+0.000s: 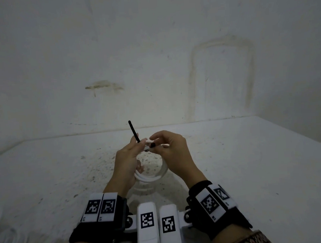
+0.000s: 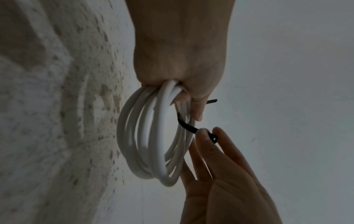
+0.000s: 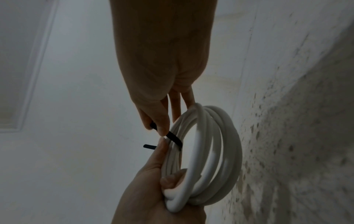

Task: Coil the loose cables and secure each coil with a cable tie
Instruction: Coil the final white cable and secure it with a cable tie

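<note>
Head view: our left hand [image 1: 125, 159] grips the white coil [image 2: 153, 133] above the desk [image 1: 249, 154]; our right hand [image 1: 173, 150] pinches the black tie [image 2: 188, 127] at 12 o'clock. Loose loops could slip before locking.

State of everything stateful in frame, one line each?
cable: coiled, held off the table, not yet tied
tie: passed round the coil, unfastened, tail free
left hand: grips coil
right hand: pinches tie head
</note>
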Demonstrator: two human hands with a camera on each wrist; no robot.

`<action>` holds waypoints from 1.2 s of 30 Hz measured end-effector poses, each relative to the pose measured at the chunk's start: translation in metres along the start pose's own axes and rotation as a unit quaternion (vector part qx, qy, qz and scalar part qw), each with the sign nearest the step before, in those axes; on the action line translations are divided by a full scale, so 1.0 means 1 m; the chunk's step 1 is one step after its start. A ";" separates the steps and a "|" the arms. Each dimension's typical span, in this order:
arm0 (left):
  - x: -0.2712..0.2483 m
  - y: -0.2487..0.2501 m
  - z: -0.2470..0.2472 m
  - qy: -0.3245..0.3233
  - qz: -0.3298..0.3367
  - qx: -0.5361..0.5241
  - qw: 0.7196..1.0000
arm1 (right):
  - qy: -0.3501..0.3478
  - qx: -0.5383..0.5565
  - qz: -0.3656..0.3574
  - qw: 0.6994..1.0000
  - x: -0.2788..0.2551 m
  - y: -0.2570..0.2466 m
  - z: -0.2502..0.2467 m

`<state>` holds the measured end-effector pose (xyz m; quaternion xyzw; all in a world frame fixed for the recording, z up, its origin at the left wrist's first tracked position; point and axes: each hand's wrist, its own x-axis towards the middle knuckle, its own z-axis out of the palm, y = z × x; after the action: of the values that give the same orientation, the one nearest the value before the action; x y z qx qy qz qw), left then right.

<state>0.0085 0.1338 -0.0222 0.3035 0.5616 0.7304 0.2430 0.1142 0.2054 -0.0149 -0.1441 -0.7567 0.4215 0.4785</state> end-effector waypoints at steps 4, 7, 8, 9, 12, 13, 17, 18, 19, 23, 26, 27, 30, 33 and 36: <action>0.001 -0.003 -0.001 0.008 0.015 0.019 1.000 | 0.014 -0.005 0.002 1.000 0.000 0.000 -0.002; 0.000 -0.002 -0.001 -0.001 0.021 0.030 0.999 | 0.031 0.009 0.000 0.999 -0.001 -0.001 -0.006; -0.001 -0.002 0.000 -0.005 0.025 0.037 0.999 | 0.035 0.011 0.001 0.999 -0.001 -0.001 -0.007; -0.002 -0.001 0.000 -0.010 0.031 0.047 0.998 | 0.037 0.013 0.006 0.999 -0.001 -0.001 -0.008; -0.007 0.005 0.003 -0.029 0.058 0.079 0.995 | 0.035 0.012 0.024 0.999 -0.001 0.000 -0.009; -0.009 0.007 0.003 -0.030 0.064 0.081 0.994 | 0.038 0.012 0.025 0.999 -0.002 0.001 -0.008; -0.013 0.009 0.004 -0.021 0.077 0.091 0.993 | 0.051 0.050 0.037 0.997 -0.003 0.000 -0.006; -0.014 0.009 0.004 -0.019 0.084 0.092 0.992 | 0.057 0.058 0.039 0.996 -0.003 0.000 -0.005; -0.015 0.011 0.005 -0.020 0.088 0.091 0.992 | 0.066 0.059 0.039 0.995 -0.003 -0.001 -0.005; -0.018 0.013 0.007 -0.011 0.097 0.078 0.992 | 0.086 0.091 0.038 0.991 -0.003 -0.001 -0.005; -0.017 0.011 0.006 0.010 0.106 0.086 0.991 | 0.089 0.084 0.038 0.992 -0.003 0.001 -0.004; -0.017 0.011 0.006 0.015 0.113 0.086 0.990 | 0.085 0.084 0.038 0.992 -0.003 0.001 -0.004; -0.017 0.011 0.006 0.020 0.129 0.085 0.988 | 0.065 0.100 0.030 0.992 -0.004 -0.002 -0.005; -0.017 0.010 0.007 0.024 0.141 0.081 0.986 | 0.048 0.109 0.021 0.993 -0.004 -0.003 -0.005; -0.016 0.009 0.007 0.025 0.147 0.072 0.986 | 0.043 0.109 0.015 0.993 -0.004 -0.002 -0.004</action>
<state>0.0243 0.1248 -0.0152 0.3810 0.5679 0.7232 0.0967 0.1200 0.2039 -0.0154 -0.1203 -0.6831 0.5017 0.5170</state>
